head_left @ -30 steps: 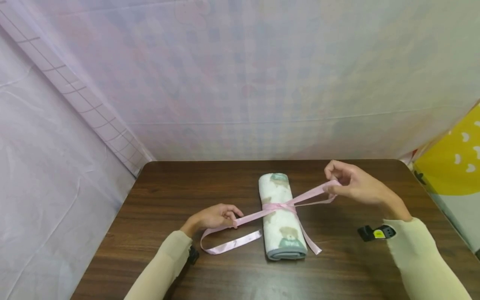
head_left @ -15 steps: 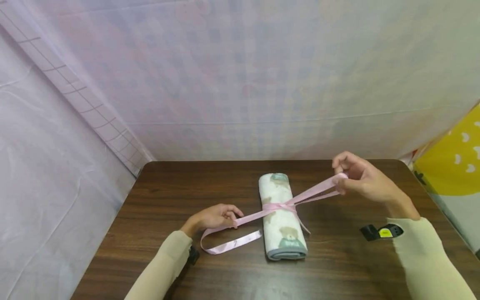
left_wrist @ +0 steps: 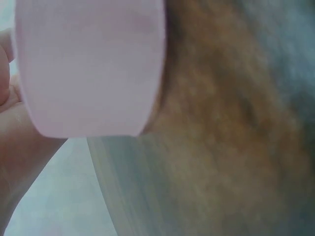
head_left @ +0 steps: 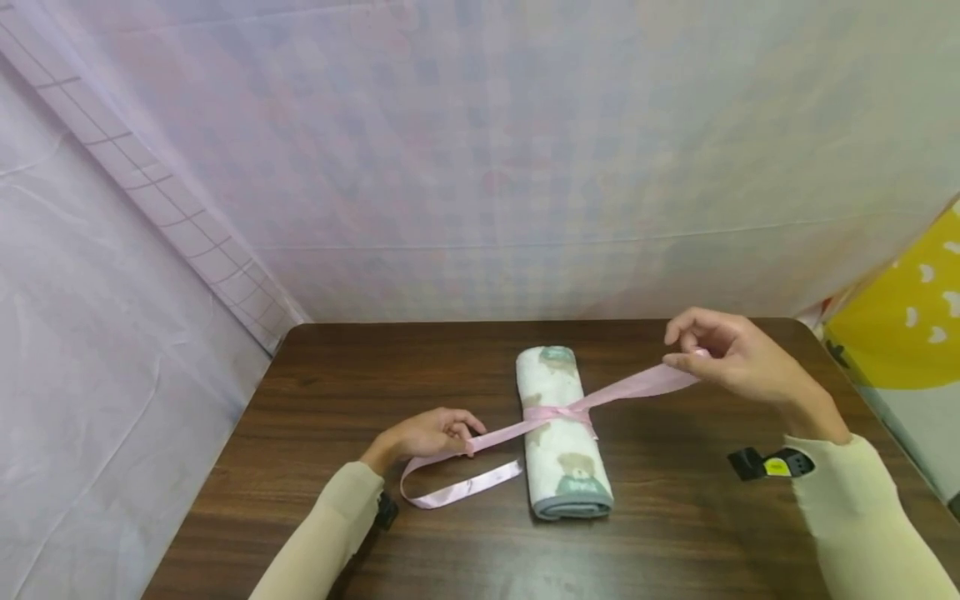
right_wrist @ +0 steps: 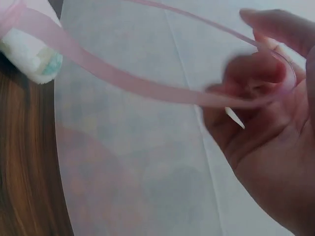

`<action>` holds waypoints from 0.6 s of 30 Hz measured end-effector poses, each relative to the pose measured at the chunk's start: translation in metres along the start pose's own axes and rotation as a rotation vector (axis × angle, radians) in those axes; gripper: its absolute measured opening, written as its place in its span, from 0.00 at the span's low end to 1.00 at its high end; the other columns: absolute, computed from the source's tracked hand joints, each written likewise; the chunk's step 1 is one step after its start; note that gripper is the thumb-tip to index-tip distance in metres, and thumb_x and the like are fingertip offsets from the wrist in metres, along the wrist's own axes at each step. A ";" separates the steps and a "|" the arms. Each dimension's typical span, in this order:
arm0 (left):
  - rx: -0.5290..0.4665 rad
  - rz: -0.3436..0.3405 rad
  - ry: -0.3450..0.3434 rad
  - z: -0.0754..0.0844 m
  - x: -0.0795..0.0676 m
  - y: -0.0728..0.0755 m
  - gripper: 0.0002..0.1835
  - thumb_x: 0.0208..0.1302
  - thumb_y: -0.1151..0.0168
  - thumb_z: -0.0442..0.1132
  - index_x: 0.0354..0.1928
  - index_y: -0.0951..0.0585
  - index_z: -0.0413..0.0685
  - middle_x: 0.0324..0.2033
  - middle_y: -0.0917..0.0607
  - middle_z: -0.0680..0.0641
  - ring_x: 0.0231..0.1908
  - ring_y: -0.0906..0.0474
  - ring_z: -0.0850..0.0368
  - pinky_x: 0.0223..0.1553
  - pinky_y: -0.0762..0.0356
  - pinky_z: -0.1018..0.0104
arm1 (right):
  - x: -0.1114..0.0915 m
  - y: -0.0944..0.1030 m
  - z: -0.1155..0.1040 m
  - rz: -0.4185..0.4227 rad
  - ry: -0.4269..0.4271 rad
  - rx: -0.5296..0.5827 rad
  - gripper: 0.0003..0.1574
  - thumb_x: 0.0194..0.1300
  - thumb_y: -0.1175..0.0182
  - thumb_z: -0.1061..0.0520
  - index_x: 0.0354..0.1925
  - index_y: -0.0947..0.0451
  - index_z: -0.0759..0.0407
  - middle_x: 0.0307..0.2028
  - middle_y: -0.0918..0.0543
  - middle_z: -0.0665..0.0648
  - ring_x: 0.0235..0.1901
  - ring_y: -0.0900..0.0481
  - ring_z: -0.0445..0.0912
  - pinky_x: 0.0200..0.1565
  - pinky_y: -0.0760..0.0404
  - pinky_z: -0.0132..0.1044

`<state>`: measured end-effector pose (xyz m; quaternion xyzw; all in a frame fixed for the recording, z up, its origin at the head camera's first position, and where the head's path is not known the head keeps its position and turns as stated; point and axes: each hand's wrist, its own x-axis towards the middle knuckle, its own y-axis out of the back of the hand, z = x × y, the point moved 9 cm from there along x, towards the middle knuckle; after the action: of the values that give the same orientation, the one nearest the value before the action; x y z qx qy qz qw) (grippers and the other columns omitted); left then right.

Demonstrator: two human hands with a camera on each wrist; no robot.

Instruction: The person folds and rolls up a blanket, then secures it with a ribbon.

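A rolled white towel [head_left: 553, 375] with bear prints and a grey edge lies on the table, and a pink ribbon [head_left: 558, 413] is wrapped and crossed round its middle. Left of the towel, my left hand [head_left: 427, 433] pinches the ribbon low over the table; its tail curls back beneath. Up to the right, my right hand [head_left: 738, 358] holds a ribbon loop [right_wrist: 113, 77] with curled fingers, taut from the towel in the head view. A short ribbon end shows at the towel's right side. In the left wrist view, the near ribbon [left_wrist: 88, 69] covers much of the hand.
The dark wooden table [head_left: 360, 358] ends at a pale checked cloth [head_left: 487, 167] behind. White sheeting [head_left: 112, 333] hangs at the left. A yellow patterned cloth [head_left: 915, 333] hangs beyond the right edge. Both wrists wear black straps.
My right hand has moved right, drawing the loop out further. The loose ribbon end right of the towel has shortened to a stub near the towel. My left hand has stayed put.
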<state>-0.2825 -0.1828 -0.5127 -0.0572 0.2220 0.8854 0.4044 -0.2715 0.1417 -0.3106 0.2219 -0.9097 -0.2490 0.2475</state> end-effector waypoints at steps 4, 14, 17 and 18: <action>-0.005 0.001 0.000 0.000 -0.001 0.000 0.17 0.64 0.37 0.33 0.55 0.21 0.42 0.34 0.13 0.46 0.34 0.24 0.62 0.37 0.29 0.71 | -0.002 -0.001 -0.002 -0.050 0.015 0.016 0.23 0.61 0.43 0.78 0.50 0.30 0.58 0.25 0.29 0.52 0.17 0.33 0.43 0.17 0.31 0.35; -0.004 0.003 0.006 0.000 0.000 0.001 0.18 0.63 0.36 0.33 0.55 0.21 0.42 0.34 0.13 0.48 0.34 0.24 0.62 0.37 0.29 0.71 | -0.005 0.018 -0.001 0.058 -0.118 -0.337 0.14 0.62 0.34 0.66 0.43 0.23 0.50 0.28 0.22 0.47 0.19 0.30 0.38 0.18 0.33 0.32; -0.011 0.004 0.006 0.000 0.000 0.001 0.17 0.64 0.37 0.32 0.55 0.21 0.41 0.33 0.14 0.48 0.33 0.24 0.62 0.36 0.30 0.71 | -0.008 0.017 0.006 0.023 -0.190 -0.310 0.10 0.65 0.36 0.64 0.42 0.23 0.52 0.30 0.20 0.50 0.22 0.26 0.39 0.19 0.26 0.31; -0.014 0.005 0.007 0.000 -0.001 0.002 0.17 0.64 0.37 0.32 0.55 0.21 0.41 0.33 0.14 0.49 0.33 0.24 0.62 0.36 0.30 0.71 | -0.009 0.017 0.010 0.009 -0.211 -0.318 0.09 0.66 0.36 0.63 0.43 0.23 0.52 0.30 0.20 0.50 0.24 0.25 0.39 0.21 0.25 0.31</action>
<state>-0.2835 -0.1842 -0.5121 -0.0622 0.2175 0.8877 0.4009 -0.2744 0.1630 -0.3117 0.1485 -0.8807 -0.4105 0.1837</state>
